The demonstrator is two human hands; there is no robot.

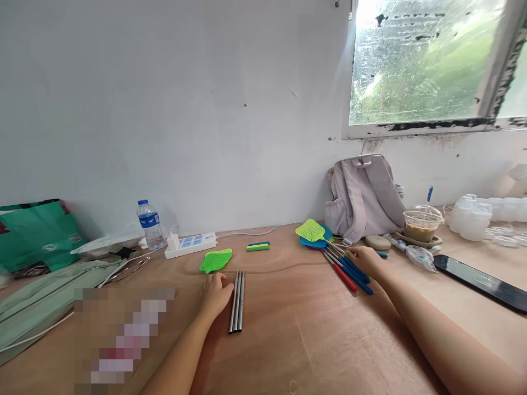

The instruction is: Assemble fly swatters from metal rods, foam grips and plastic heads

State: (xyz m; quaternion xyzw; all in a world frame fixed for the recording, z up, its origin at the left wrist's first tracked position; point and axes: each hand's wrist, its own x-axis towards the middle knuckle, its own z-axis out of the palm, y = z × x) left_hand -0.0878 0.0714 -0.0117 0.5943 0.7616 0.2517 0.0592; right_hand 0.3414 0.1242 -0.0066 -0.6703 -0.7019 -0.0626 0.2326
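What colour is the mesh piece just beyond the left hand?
The mesh piece is bright green; the head view shows it.

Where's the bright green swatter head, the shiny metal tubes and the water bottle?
Green swatter head (216,261), head view: middle of its mesh.
Metal tubes (237,302), head view: about halfway along the middle tube.
Water bottle (149,220), head view: on its blue label.

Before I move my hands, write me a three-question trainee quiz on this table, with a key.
1. Which lies closest to the left hand?
A. cup
B. metal tubes
C. phone

2. True or false: in this view, the bottle stands left of the bag.

3. Fill in: the right hand is at the pile of ___.

Key: 1. B; 2. true; 3. swatters.
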